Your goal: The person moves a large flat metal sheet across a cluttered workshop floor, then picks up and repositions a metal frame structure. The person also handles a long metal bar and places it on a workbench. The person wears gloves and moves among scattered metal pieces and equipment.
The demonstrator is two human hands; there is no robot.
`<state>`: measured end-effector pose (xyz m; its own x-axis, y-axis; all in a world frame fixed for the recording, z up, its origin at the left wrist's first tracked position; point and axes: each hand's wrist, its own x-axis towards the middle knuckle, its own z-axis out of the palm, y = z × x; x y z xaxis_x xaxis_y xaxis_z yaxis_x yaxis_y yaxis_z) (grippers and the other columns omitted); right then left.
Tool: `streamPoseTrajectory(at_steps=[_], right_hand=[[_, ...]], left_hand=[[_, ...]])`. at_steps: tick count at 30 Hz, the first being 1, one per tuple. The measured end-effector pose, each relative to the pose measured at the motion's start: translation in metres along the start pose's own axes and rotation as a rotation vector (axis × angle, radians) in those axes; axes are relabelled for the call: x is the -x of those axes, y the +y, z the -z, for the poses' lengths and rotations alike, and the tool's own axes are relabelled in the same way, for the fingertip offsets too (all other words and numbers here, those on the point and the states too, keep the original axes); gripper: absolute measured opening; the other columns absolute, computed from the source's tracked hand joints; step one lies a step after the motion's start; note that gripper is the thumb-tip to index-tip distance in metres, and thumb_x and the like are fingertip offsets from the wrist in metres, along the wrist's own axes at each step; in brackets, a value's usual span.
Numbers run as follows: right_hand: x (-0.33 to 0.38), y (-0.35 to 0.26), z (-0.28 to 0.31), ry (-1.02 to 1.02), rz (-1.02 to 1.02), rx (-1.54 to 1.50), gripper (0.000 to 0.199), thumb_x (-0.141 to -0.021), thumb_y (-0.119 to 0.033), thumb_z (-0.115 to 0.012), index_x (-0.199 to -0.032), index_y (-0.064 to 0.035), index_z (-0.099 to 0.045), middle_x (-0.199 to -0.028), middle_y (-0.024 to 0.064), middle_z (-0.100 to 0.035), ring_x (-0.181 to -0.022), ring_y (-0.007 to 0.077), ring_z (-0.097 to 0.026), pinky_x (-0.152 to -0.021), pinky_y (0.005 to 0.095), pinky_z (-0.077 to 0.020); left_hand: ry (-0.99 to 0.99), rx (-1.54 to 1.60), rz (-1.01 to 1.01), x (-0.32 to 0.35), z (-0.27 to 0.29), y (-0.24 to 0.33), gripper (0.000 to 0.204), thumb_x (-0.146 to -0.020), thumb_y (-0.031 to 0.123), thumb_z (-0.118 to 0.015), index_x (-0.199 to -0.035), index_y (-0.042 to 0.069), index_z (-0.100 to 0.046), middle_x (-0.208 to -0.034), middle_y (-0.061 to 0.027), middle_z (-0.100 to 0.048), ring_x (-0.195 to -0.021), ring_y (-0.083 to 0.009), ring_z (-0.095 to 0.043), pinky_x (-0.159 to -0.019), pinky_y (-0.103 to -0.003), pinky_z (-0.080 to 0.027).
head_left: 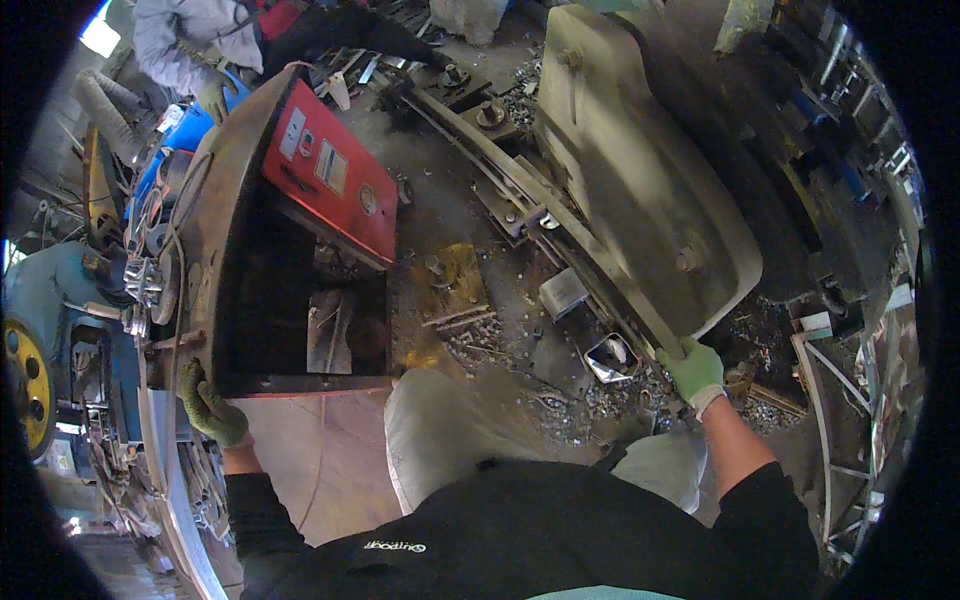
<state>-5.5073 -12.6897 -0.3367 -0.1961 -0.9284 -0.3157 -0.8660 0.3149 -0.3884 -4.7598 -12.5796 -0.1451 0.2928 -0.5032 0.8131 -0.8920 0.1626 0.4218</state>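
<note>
My right hand [692,372], in a pale green glove, grips the near end of a long metal bar [590,245]. This bar slants away to the upper left, along a big dusty beige metal casing [640,180]. My left hand [212,408], in a darker green glove, is beside the lower left corner of a dark metal cabinet [205,240]. Its fingers are apart and hold nothing that I can see; whether they touch the cabinet I cannot tell. A red panel [335,170] with labels sits in the upper part of the cabinet's open front.
Another person in a grey sleeve [205,40] works at the upper left, a gloved hand on the cabinet's far side. Rusty plates [450,280], a small grey box [563,293] and metal scraps litter the floor. A metal frame [825,430] stands at right.
</note>
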Motion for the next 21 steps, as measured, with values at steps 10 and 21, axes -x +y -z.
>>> streamPoseTrajectory(at_steps=[10, 21], right_hand=[[-0.002, 0.001, 0.003, 0.002, 0.055, -0.004, 0.071, -0.085, -0.059, -0.076, -0.124, -0.0005, -0.075, -0.109, 0.0254, -0.077, -0.104, 0.0427, -0.073, -0.091, 0.0496, -0.0576], [-0.002, 0.003, 0.002, -0.011, 0.078, 0.015, 0.072, -0.084, -0.057, -0.077, -0.127, 0.0007, -0.073, -0.115, 0.0265, -0.076, -0.109, 0.0423, -0.072, -0.095, 0.0494, -0.0565]], left_hand=[[-0.201, -0.156, -0.015, -0.016, 0.015, 0.014, 0.036, -0.110, 0.014, -0.057, -0.138, -0.007, -0.064, -0.141, -0.0201, -0.067, -0.132, -0.0312, -0.061, -0.116, -0.042, -0.045], [-0.767, 0.286, -0.042, 0.089, -0.185, 0.233, 0.054, -0.091, 0.018, -0.076, -0.141, 0.002, -0.064, -0.142, -0.0196, -0.067, -0.133, -0.0358, -0.062, -0.114, -0.044, -0.047]])
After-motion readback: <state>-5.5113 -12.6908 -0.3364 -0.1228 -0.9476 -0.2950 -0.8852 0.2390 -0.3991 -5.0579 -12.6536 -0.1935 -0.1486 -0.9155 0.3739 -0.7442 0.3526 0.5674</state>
